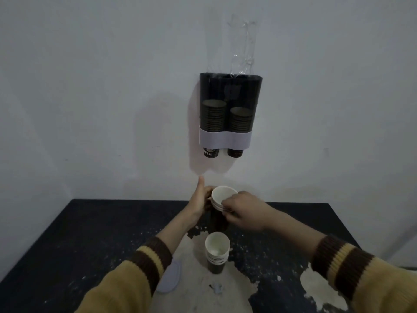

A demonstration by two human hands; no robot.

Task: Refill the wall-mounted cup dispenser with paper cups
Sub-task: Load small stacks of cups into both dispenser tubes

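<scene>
A dark two-tube cup dispenser [230,91] with a pale band hangs on the wall; each tube holds a partial stack of dark paper cups, and one cup pokes out below each tube. Beneath it I hold a short stack of dark cups with white insides [223,196] between both hands. My left hand [199,203] grips its left side, thumb raised. My right hand [242,211] pinches the rims on the right. A second short stack of cups [217,251] stands upright on the table, nearer to me.
The table [90,233] is black with worn pale patches and stands against the white wall. A pale oval lid [170,279] lies by my left sleeve. A small grey scrap [216,288] lies in front of the nearer stack.
</scene>
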